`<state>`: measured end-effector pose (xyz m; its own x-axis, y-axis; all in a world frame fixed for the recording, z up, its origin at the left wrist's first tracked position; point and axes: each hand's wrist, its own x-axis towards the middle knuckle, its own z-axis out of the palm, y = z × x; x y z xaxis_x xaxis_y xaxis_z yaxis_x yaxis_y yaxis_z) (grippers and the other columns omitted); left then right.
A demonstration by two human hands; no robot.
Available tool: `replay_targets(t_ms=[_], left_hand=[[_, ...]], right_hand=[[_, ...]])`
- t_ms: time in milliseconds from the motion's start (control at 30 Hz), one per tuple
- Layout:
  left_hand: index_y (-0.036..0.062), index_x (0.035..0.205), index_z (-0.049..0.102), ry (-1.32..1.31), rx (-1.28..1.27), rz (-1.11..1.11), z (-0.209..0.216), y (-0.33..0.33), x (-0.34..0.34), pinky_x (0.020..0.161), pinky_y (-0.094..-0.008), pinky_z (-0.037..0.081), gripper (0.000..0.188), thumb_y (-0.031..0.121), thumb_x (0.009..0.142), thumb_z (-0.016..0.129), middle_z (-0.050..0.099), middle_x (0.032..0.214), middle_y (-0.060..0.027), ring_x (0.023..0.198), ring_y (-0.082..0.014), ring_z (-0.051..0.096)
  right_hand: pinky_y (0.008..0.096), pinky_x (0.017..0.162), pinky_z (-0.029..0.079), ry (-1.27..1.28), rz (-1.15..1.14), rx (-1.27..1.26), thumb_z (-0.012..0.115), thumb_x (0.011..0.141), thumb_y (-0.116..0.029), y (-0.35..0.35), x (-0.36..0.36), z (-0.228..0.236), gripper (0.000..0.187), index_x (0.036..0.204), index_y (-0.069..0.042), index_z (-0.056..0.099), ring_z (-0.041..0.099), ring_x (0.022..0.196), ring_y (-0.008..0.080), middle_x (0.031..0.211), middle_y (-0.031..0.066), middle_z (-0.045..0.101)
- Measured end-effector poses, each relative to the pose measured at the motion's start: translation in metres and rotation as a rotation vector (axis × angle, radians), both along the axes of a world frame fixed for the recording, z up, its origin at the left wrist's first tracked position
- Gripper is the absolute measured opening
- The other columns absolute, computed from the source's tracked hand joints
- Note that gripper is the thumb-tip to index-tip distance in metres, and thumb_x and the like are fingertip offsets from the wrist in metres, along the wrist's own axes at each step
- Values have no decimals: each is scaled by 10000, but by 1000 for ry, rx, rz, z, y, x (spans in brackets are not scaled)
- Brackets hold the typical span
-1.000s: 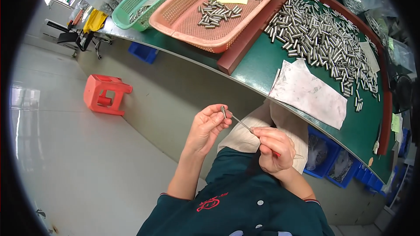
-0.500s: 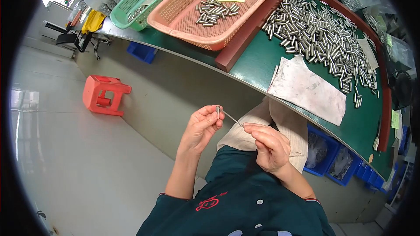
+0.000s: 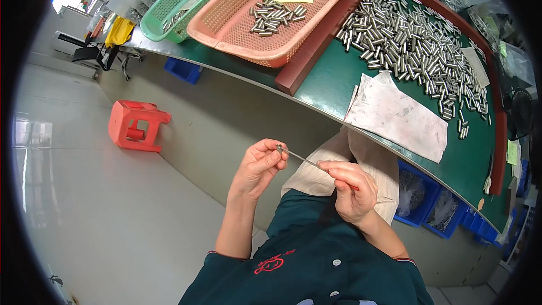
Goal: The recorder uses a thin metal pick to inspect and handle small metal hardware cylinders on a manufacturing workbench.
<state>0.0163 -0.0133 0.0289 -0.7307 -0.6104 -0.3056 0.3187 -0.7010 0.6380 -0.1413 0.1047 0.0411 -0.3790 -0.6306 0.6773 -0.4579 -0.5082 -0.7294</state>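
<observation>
My left hand [image 3: 255, 170] is closed, pinching a small metal cylinder [image 3: 279, 148] between thumb and fingertips in front of my lap. The cylinder is turned nearly end-on. My right hand [image 3: 354, 196] grips a thin metal rod tool [image 3: 305, 160] with a red end that shows beside the palm. The rod slants up to the left, and its tip meets the cylinder at my left fingertips. Whether the tip is inside the cylinder or only against it, I cannot tell.
Many similar metal cylinders [image 3: 409, 39] lie on the green table [image 3: 322, 87] behind a red-brown raised edge [image 3: 316, 51]. A stained white cloth [image 3: 398, 113] lies near the front edge. Left are a pink basket [image 3: 237, 51] and a green basket [image 3: 152, 29]. A red stool [image 3: 127, 127] stands on the floor.
The cylinder has tipped from upright to nearly end-on in my left fingers. My right hand has shifted slightly right, and the tool's red end has come into view.
</observation>
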Motion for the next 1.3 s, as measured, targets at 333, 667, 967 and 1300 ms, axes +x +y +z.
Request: replay_targets(t_ms=[333, 667, 967, 1300], left_hand=[[6, 911, 560, -54, -34, 21, 2, 2, -1, 626, -215, 445, 128, 35, 788, 579, 586, 793, -74, 651, -114, 532], [0, 924, 547, -4, -60, 77, 3, 7, -7, 636, -211, 439, 141, 44, 794, 577, 581, 825, -83, 669, -114, 525], [9, 954, 524, -39, 80, 230, 2, -1, 3, 619, -198, 400, 138, 75, 832, 526, 558, 793, -58, 650, -93, 484], [-18, 971, 518, 26, 243, 160, -4, 8, -5, 657, -208, 462, 164, 51, 823, 523, 576, 831, -89, 691, -108, 539]], right_hand=[[290, 574, 507, 125, -49, 10, 555, 827, -134, 2, -2, 1, 161, 818, 25, 536, 623, 652, 242, 748, 181, 620], [263, 569, 499, -131, -70, 55, 539, 805, -13, 2, 2, -2, 67, 855, 30, 533, 623, 696, 230, 816, 159, 624], [316, 608, 529, 115, -9, -46, 540, 788, -1, 10, -2, 10, 81, 860, 28, 516, 630, 730, 287, 821, 186, 610], [278, 574, 509, 97, -82, -7, 554, 791, -12, 3, 3, -2, 91, 869, 22, 522, 626, 698, 255, 817, 178, 618]])
